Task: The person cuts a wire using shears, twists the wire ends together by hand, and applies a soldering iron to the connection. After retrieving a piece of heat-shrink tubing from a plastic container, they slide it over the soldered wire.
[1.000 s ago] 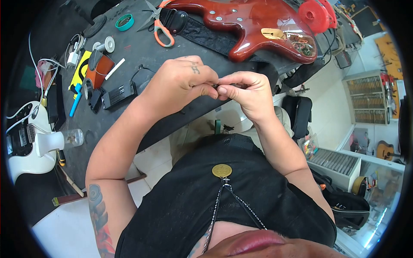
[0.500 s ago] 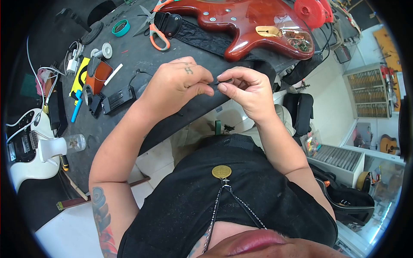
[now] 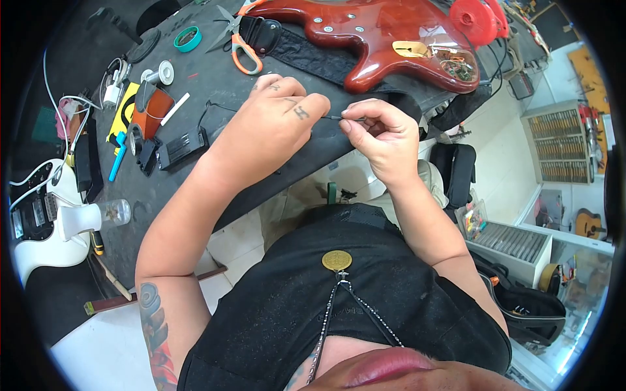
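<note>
A thin black cable (image 3: 334,118) spans the small gap between my two hands, over the front edge of the dark workbench. My left hand (image 3: 277,127) has its fingers curled round one end, its back turned up so the fingertips are hidden. Thumb and forefinger of my right hand (image 3: 383,137) pinch the other end. From behind my left hand a black wire (image 3: 218,105) runs toward a black battery box (image 3: 182,150) lying on the bench. Beyond the hands rests a glossy red-brown guitar body (image 3: 385,45) with an open cavity.
Orange-handled scissors (image 3: 246,57), a green tape ring (image 3: 188,39), a solder spool (image 3: 163,73) and a blue tool (image 3: 118,156) lie on the workbench (image 3: 215,85). A white guitar (image 3: 62,251) is at the left. A red reel (image 3: 479,21) stands at the back right.
My left hand has rolled over, showing more of its back, and moved slightly away from the right one. The stretch of cable between them is now visible. The view has shifted slightly.
</note>
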`<state>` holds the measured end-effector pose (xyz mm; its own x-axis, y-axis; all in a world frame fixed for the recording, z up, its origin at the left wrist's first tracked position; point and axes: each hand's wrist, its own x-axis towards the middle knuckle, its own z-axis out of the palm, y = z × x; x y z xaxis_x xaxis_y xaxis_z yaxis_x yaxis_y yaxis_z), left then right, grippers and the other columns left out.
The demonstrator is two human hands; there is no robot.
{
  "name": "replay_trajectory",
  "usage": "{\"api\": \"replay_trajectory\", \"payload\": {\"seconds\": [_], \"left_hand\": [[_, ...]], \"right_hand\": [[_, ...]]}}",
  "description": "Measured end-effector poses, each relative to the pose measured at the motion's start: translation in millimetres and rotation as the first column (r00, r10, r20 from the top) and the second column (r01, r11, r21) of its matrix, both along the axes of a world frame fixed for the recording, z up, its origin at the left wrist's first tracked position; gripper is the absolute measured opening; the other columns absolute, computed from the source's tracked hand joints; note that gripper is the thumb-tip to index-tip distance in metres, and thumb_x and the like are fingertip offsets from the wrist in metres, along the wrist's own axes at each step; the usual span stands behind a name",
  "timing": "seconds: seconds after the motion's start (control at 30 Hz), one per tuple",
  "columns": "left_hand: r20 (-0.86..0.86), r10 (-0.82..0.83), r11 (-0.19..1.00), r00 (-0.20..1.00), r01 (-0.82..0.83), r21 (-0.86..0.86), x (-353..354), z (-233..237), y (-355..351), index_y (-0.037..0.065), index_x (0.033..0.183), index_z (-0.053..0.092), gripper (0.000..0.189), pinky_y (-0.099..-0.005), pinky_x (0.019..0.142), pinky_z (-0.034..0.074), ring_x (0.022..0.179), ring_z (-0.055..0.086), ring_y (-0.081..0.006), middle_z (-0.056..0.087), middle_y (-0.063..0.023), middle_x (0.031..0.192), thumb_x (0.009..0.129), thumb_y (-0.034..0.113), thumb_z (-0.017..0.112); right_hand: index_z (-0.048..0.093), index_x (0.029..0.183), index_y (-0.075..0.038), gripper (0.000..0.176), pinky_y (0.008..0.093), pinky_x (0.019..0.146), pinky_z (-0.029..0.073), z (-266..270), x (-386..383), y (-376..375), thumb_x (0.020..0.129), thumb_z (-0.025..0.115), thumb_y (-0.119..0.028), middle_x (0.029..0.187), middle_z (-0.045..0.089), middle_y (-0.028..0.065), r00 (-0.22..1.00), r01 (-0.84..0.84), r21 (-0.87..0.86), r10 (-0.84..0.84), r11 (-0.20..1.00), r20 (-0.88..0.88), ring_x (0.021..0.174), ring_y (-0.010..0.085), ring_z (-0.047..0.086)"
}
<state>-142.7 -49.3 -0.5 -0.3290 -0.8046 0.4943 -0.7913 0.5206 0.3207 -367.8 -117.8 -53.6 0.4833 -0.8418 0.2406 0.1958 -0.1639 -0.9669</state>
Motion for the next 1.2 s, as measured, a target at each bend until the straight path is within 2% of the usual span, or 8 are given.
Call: {"api": "replay_trajectory", "payload": {"seconds": [0.2,0.3,0.53,0.67,0.73,0.83,1.07,1.2], "left_hand": [[-0.014,0.027,1.0,1.0,-0.026,0.007,-4,-1,2,0.004,0.107,0.07,0.023,-0.0438,0.091,0.051,0.096,0.067,-0.0314,0.072,-0.0098,0.091,0.086,0.0,0.079],[-0.08,0.02,1.0,0.997,-0.019,0.017,-5,-10,0,0.004,0.104,0.072,0.018,-0.0434,0.088,0.051,0.093,0.067,-0.031,0.072,-0.0096,0.087,0.087,0.003,0.08],[-0.086,0.004,1.0,0.996,-0.005,-0.005,-12,-11,2,0.002,0.102,0.075,0.016,-0.0429,0.082,0.051,0.087,0.068,-0.0302,0.072,-0.0093,0.084,0.087,0.004,0.081],[-0.111,0.012,1.0,0.994,-0.014,-0.013,-14,-16,1,0.001,0.104,0.076,0.018,-0.042,0.081,0.052,0.085,0.068,-0.03,0.073,-0.0097,0.085,0.087,0.003,0.081],[-0.209,0.051,0.999,0.976,-0.047,0.024,-17,-11,2,0.002,0.106,0.076,0.02,-0.0415,0.082,0.052,0.085,0.069,-0.0296,0.074,-0.0101,0.086,0.086,0.002,0.081],[-0.131,0.005,1.0,0.991,-0.008,-0.019,-8,-17,0,0.002,0.11,0.075,0.024,-0.0403,0.083,0.053,0.087,0.07,-0.029,0.075,-0.0105,0.091,0.087,0.002,0.08],[-0.175,0.054,0.995,0.983,-0.068,-0.076,-15,-18,-2,0.009,0.107,0.076,0.02,-0.0415,0.088,0.049,0.091,0.07,-0.0261,0.075,-0.0059,0.094,0.087,0.013,0.083],[-0.01,0.042,0.997,0.999,-0.042,-0.067,-21,-18,1,0.011,0.101,0.074,0.018,-0.04,0.091,0.045,0.093,0.068,-0.0232,0.072,-0.0015,0.094,0.087,0.017,0.085]], "right_hand": [[0.079,0.106,-0.001,0.014,0.0209,0.068,0.048,-2,-1,-8,0.093,0.084,-0.001,0.092,0.072,-0.0019,0.986,0.067,-0.298,-0.108,0.952,-0.124,0.078,0.0032,0.062],[0.079,0.106,-0.001,0.014,0.021,0.069,0.05,-1,-1,0,0.093,0.084,-0.001,0.096,0.073,-0.0003,0.998,0.046,-0.046,-0.049,0.998,-0.05,0.079,0.0039,0.063],[0.079,0.107,-0.002,0.016,0.0216,0.072,0.052,-3,2,7,0.092,0.084,0.0,0.102,0.074,0.0014,0.999,0.02,0.01,-0.02,1.0,0.026,0.083,0.0052,0.066],[0.079,0.109,0.0,0.018,0.0218,0.078,0.055,-4,5,5,0.092,0.084,0.004,0.11,0.077,0.0069,0.998,0.01,-0.11,-0.017,0.994,-0.063,0.093,0.0085,0.07],[0.08,0.11,0.0,0.016,0.0239,0.078,0.055,-3,6,4,0.094,0.084,-0.001,0.107,0.078,0.0046,0.998,0.018,-0.059,-0.021,0.998,-0.051,0.094,0.0087,0.071],[0.08,0.112,0.001,0.016,0.0255,0.081,0.058,4,10,5,0.096,0.082,0.0,0.104,0.078,0.0058,0.994,0.011,0.121,-0.024,0.993,0.109,0.093,0.0107,0.073],[0.08,0.113,0.003,0.017,0.0263,0.082,0.06,-2,-13,-4,0.096,0.08,0.003,0.101,0.079,0.0077,1.0,-0.015,0.045,0.016,0.999,-0.023,0.091,0.0123,0.075],[0.081,0.106,0.003,0.014,0.0256,0.077,0.058,2,-24,-4,0.092,0.085,0.001,0.095,0.079,0.0069,0.986,0.047,-0.093,-0.061,0.995,-0.154,0.087,0.0113,0.074]]}}
